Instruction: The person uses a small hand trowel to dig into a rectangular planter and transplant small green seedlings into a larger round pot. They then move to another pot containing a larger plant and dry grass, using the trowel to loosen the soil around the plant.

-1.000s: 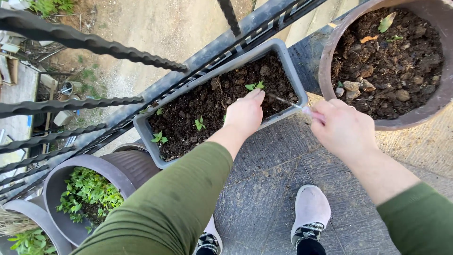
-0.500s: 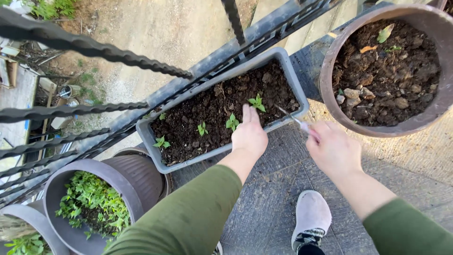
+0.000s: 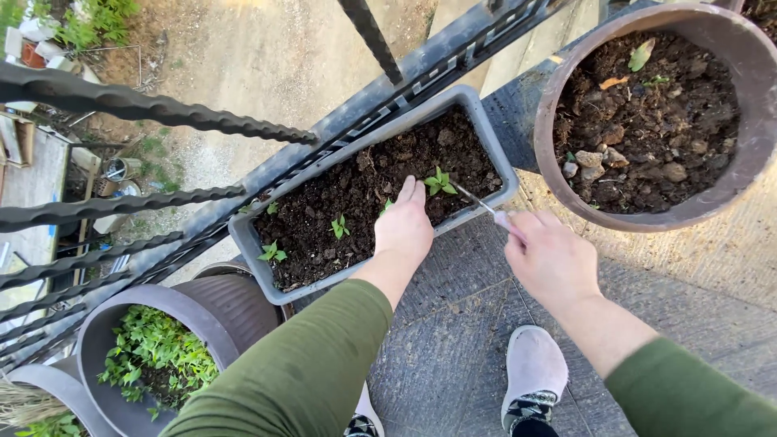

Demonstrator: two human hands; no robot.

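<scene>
A grey rectangular planter (image 3: 484,133) full of dark soil holds several small green seedlings. My left hand (image 3: 404,223) lies flat on the soil, fingers together, right beside one seedling (image 3: 439,182). My right hand (image 3: 549,260) grips a thin metal tool with a pink handle (image 3: 486,207); its tip pokes into the soil at the base of that seedling. Two more seedlings (image 3: 340,227) (image 3: 272,252) stand further left in the planter.
A large round brown pot (image 3: 550,174) with soil and stones stands at the right. Two round pots with leafy greens (image 3: 154,356) sit at lower left. A black metal railing (image 3: 154,113) runs behind the planter. My slippered foot (image 3: 530,368) rests on the grey tiles.
My left hand has slid a little left on the soil, next to the seedling. My right hand has drawn the tool closer to the seedling's base.
</scene>
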